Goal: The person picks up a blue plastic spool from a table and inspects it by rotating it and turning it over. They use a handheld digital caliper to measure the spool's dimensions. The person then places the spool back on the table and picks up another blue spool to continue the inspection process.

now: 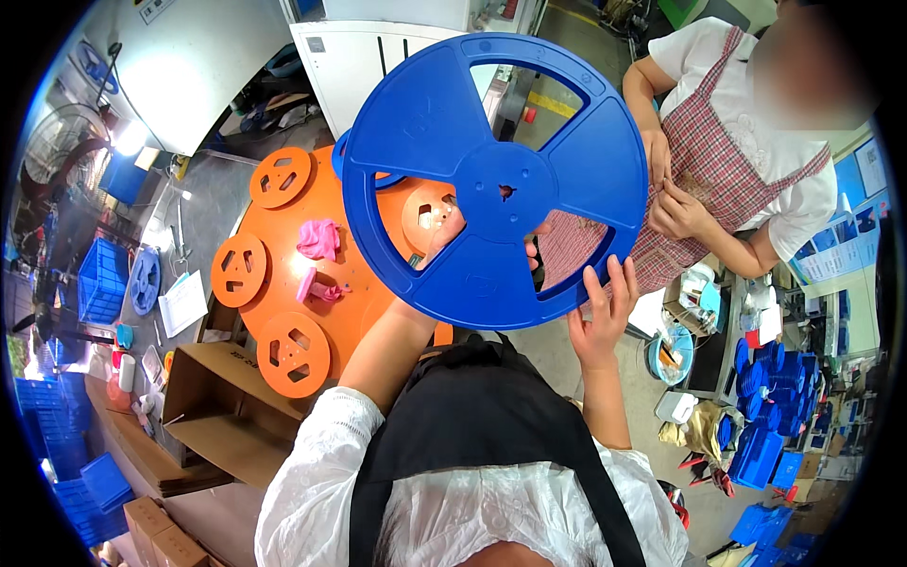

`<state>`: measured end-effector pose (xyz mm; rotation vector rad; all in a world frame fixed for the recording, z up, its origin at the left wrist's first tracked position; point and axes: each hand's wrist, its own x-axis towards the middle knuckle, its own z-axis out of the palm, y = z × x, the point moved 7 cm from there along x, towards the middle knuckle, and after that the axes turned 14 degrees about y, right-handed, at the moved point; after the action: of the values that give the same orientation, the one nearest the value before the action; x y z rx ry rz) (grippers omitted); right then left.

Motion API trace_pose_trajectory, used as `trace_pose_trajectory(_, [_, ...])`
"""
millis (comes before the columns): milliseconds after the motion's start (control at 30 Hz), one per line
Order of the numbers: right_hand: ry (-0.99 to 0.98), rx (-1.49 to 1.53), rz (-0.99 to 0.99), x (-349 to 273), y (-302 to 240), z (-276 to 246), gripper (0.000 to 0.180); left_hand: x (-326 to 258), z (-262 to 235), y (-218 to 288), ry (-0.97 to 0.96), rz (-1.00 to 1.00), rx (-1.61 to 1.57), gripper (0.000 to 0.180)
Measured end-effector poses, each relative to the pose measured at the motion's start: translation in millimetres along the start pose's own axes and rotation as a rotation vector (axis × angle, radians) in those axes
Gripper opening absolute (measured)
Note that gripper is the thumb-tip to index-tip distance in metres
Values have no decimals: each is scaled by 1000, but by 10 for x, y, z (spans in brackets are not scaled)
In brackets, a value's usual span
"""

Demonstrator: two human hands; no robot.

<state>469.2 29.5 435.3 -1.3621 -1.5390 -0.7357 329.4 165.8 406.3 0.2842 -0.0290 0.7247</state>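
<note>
I hold a large blue plastic reel with three cut-out windows up in front of me. My left hand is behind it, seen through a lower window, gripping near the hub. My right hand grips the reel's lower right rim with fingers spread over the edge. Behind the reel lies a big orange round plate carrying several smaller orange discs and pink cloth pieces.
A person in a checked apron stands at the right, hands together. An open cardboard box sits lower left. Blue crates stand at the left, stacked blue reels at the right, and a white cabinet behind.
</note>
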Motion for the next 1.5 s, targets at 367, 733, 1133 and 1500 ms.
trace_pose_trajectory(367, [-27, -94, -104, -40, -71, 42, 50, -25, -40, 4, 51, -33, 86, 78])
trace_pose_trajectory(733, [-60, -20, -145, -125, -166, 144, 40, -89, -186, -76, 80, -126, 34, 74])
trace_pose_trajectory(1133, [-31, 184, -299, -30, -360, 189, 37, -168, -114, 59, 183, -81, 201, 68])
trace_pose_trajectory(1500, [-2, 1600, 1532, -310, 13, 856, 38, -1337, -234, 1814, 1175, 1148, 1402, 39])
